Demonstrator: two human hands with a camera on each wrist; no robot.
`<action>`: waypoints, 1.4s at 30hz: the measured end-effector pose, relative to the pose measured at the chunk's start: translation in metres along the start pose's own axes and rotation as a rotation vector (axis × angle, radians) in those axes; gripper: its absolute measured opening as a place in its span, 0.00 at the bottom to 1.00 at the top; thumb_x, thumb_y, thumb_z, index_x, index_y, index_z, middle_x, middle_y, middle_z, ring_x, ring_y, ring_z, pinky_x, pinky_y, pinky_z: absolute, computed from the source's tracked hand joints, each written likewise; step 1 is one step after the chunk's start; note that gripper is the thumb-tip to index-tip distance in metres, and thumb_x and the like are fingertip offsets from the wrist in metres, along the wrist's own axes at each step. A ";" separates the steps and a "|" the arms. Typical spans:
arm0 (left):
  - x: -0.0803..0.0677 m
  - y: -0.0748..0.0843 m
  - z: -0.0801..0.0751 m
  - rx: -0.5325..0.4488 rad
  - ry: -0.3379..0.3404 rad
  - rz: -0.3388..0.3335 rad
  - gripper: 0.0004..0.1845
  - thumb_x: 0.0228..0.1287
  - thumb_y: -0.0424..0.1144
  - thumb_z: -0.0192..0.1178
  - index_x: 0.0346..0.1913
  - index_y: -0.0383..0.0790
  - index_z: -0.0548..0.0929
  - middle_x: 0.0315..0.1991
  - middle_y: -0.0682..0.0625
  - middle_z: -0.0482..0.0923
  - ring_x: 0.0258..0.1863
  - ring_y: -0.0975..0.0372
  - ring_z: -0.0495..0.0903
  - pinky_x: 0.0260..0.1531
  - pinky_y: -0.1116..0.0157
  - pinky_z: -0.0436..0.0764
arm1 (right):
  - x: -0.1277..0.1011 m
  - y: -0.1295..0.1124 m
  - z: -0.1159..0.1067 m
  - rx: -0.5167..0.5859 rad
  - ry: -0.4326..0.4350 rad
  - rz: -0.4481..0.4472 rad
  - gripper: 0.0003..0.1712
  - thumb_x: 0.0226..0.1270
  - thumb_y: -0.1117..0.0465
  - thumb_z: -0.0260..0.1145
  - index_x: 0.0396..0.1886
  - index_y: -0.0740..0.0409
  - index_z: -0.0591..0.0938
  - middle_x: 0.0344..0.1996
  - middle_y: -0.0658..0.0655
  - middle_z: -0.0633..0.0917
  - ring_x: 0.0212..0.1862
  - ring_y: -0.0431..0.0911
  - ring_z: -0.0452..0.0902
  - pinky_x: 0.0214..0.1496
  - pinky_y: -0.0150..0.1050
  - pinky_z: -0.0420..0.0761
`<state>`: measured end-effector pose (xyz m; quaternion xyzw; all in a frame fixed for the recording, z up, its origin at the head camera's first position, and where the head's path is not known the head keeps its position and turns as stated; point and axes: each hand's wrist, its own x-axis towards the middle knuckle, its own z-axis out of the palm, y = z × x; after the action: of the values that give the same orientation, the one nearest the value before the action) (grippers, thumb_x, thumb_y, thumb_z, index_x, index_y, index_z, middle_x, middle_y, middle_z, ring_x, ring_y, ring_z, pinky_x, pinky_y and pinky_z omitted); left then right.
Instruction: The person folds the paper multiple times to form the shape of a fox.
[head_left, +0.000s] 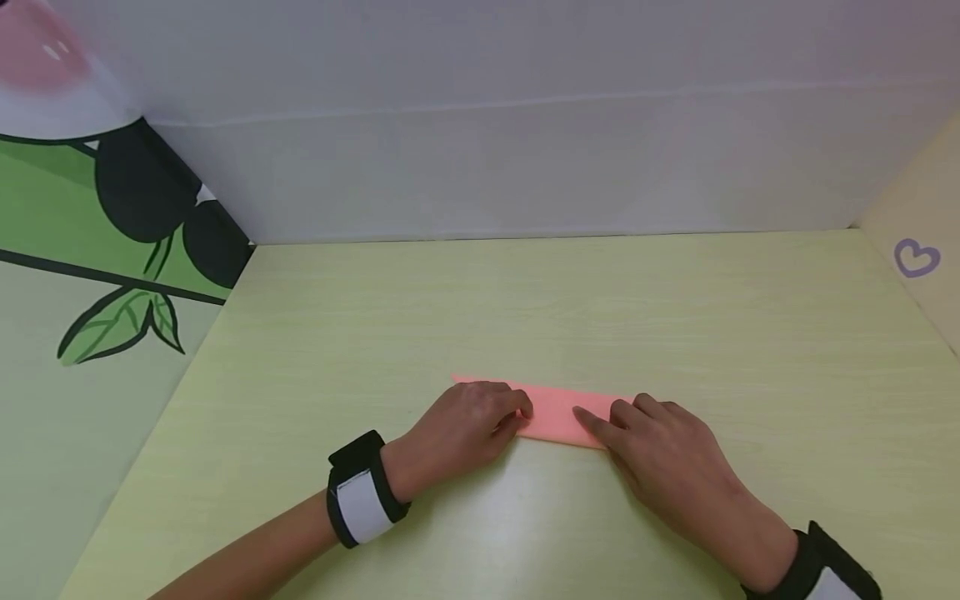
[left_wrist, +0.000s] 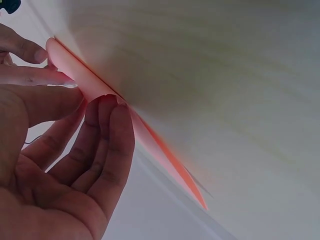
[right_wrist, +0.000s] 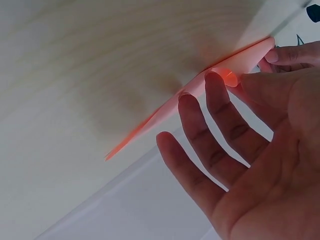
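Note:
A strip of folded pink paper [head_left: 553, 413] lies on the table, its long side running left to right. My left hand [head_left: 467, 423] pinches its left part, thumb at the near edge and fingers curled over it. At the right part, my right hand [head_left: 671, 462] grips the near edge between thumb and index finger, the other fingers resting across the paper. In the left wrist view the near edge of the paper [left_wrist: 75, 70] bulges in a rounded fold. From the right wrist, the paper [right_wrist: 252, 57] shows a curled, open end by the thumb.
The pale wood-grain table [head_left: 525, 308] meets a grey-white wall [head_left: 525, 167] at the back. On the left is a panel with green leaf drawings [head_left: 112, 325]; on the right, a panel bears a purple heart [head_left: 917, 259]. A black band with a white patch [head_left: 365, 507] circles the left wrist.

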<state>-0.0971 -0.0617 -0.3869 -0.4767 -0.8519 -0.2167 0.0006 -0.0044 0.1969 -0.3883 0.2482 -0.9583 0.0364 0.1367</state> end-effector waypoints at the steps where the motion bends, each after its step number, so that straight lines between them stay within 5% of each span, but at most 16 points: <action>1: 0.000 0.000 0.000 0.001 0.000 -0.002 0.07 0.66 0.27 0.64 0.38 0.43 0.86 0.28 0.57 0.81 0.24 0.69 0.72 0.28 0.74 0.74 | 0.000 0.000 0.000 0.000 -0.008 0.002 0.28 0.56 0.67 0.77 0.58 0.44 0.87 0.27 0.47 0.74 0.30 0.44 0.70 0.30 0.36 0.74; 27: 0.001 -0.001 0.001 0.064 -0.016 0.068 0.06 0.68 0.30 0.64 0.42 0.45 0.85 0.28 0.57 0.76 0.26 0.69 0.71 0.28 0.74 0.73 | 0.001 0.001 -0.001 0.001 -0.034 -0.017 0.28 0.56 0.68 0.77 0.58 0.45 0.87 0.28 0.48 0.74 0.31 0.45 0.70 0.28 0.35 0.72; 42: 0.029 -0.004 0.008 0.177 -0.061 0.015 0.08 0.70 0.33 0.63 0.46 0.47 0.89 0.31 0.57 0.76 0.28 0.66 0.74 0.29 0.72 0.75 | 0.014 0.041 0.007 0.021 -0.045 -0.064 0.27 0.57 0.66 0.77 0.58 0.45 0.87 0.30 0.48 0.75 0.32 0.45 0.70 0.30 0.37 0.75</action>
<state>-0.1145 -0.0370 -0.3890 -0.4874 -0.8639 -0.1260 0.0183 -0.0381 0.2256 -0.3907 0.2808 -0.9523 0.0366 0.1136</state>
